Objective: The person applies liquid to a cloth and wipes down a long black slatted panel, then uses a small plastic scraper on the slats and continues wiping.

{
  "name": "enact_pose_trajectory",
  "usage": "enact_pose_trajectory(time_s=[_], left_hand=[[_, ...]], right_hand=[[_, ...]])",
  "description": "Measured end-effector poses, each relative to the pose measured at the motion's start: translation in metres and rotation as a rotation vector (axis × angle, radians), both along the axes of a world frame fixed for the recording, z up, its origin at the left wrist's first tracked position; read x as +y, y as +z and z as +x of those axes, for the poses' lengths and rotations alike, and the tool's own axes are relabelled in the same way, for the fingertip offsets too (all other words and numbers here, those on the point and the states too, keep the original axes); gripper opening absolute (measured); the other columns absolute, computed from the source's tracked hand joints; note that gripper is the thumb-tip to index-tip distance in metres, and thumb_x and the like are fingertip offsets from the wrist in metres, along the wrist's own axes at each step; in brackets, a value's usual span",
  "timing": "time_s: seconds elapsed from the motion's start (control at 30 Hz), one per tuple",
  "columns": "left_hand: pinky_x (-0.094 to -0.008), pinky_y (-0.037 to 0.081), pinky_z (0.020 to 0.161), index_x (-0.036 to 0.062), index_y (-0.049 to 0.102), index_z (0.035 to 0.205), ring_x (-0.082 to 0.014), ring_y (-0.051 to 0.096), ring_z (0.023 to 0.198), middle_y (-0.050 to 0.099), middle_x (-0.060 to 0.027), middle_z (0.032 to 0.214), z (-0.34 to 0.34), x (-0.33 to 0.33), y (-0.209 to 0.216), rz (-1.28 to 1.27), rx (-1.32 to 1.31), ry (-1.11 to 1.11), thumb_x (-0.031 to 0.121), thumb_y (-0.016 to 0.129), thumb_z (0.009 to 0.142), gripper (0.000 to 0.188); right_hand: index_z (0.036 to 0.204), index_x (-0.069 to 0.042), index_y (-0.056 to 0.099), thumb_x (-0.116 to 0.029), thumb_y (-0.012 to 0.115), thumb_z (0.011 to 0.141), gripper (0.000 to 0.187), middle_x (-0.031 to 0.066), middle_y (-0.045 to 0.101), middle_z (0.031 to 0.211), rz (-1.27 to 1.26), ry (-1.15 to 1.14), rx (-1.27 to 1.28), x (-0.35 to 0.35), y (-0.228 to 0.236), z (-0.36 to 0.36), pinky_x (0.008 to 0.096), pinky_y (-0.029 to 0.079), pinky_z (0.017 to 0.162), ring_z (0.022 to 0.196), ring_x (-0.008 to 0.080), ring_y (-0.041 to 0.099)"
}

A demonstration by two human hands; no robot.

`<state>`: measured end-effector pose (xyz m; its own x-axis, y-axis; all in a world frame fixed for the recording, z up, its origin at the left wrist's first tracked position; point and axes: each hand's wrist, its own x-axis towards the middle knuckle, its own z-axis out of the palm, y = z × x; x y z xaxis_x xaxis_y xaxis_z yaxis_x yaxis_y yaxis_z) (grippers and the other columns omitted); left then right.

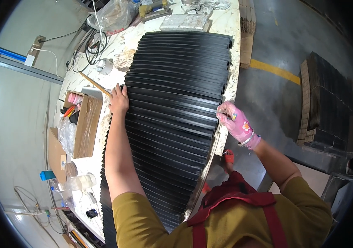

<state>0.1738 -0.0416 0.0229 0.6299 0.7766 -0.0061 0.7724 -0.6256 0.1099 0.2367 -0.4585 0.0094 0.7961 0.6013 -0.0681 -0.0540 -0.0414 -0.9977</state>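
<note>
A long black pleated bellows cover (172, 99) lies along the white workbench, its folds running crosswise. My bare left hand (119, 101) rests on its left edge, fingers stretched out and slightly apart. Just beside those fingers is the end of a thin wooden stick (95, 84). At the right edge of the bellows is my right hand (234, 120), in a pink flowered glove. Its thumb and fingers are bent together in a pinch against the ends of the folds. Whatever is between those fingertips is too small to make out.
Left of the bellows stands an open cardboard box (87, 126) with plastic bags and bottles. Clear bottles (79, 182) and a white jar (104, 66) share the bench. A nail gun (153, 9) and a pale slab (184, 22) lie at the far end. Stacked black panels (329, 99) stand on the floor.
</note>
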Motion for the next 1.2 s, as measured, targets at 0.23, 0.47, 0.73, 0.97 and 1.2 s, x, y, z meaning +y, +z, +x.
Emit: enact_pose_trajectory(time_s=[0.23, 0.47, 0.73, 0.97, 1.2], left_hand=[[-0.0555, 0.020, 0.110, 0.0123, 0.023, 0.148, -0.0306, 0.021, 0.142, 0.021, -0.0091, 0.155, -0.002, -0.048, -0.003, 0.040, 0.003, -0.230, 0.058, 0.030, 0.095, 0.070], [-0.0532, 0.017, 0.112, 0.0128, 0.019, 0.149, -0.0288, 0.017, 0.143, 0.015, -0.0067, 0.157, -0.002, -0.058, 0.002, -0.007, 0.063, -0.179, 0.058, 0.031, 0.094, 0.072], [-0.0516, 0.023, 0.110, 0.0117, 0.028, 0.146, -0.0329, 0.024, 0.140, 0.026, -0.0121, 0.152, -0.034, -0.098, 0.030, 0.136, -0.287, -0.222, 0.045, 0.042, 0.097, 0.061], [-0.0508, 0.018, 0.112, 0.0149, 0.031, 0.146, -0.0317, 0.019, 0.142, 0.020, -0.0103, 0.155, -0.145, -0.181, 0.027, -0.023, 0.015, -0.313, 0.039, 0.044, 0.097, 0.056], [-0.0498, 0.015, 0.113, 0.0144, 0.030, 0.146, -0.0303, 0.017, 0.143, 0.019, -0.0089, 0.155, -0.146, -0.189, 0.030, -0.047, 0.036, -0.295, 0.038, 0.040, 0.098, 0.055]], right_hand=[[0.102, 0.001, 0.053, -0.011, 0.060, 0.090, 0.019, 0.0087, 0.061, 0.089, 0.020, -0.076, -0.145, 0.000, -0.014, 0.001, 0.0285, 0.047, 0.076, 0.082, 0.0138, 0.058], [0.099, -0.002, 0.051, -0.009, 0.054, 0.090, 0.012, 0.0050, 0.055, 0.079, 0.020, -0.031, -0.064, 0.002, -0.019, 0.001, 0.0272, 0.045, 0.068, 0.071, 0.0110, 0.053], [0.104, -0.001, 0.053, -0.012, 0.056, 0.091, 0.017, 0.0035, 0.057, 0.087, 0.067, -0.005, -0.129, -0.012, -0.017, 0.009, 0.0273, 0.045, 0.076, 0.082, 0.0112, 0.053], [0.131, -0.002, 0.045, -0.025, 0.060, 0.090, 0.050, 0.0173, 0.054, 0.128, 0.015, -0.293, -0.240, -0.011, -0.022, 0.084, 0.0354, 0.039, 0.102, 0.120, 0.0263, 0.051], [0.141, -0.007, 0.034, -0.036, 0.056, 0.092, 0.061, 0.0199, 0.038, 0.144, -0.212, -0.460, -0.259, 0.036, 0.004, 0.209, 0.0414, 0.034, 0.109, 0.131, 0.0330, 0.041]])
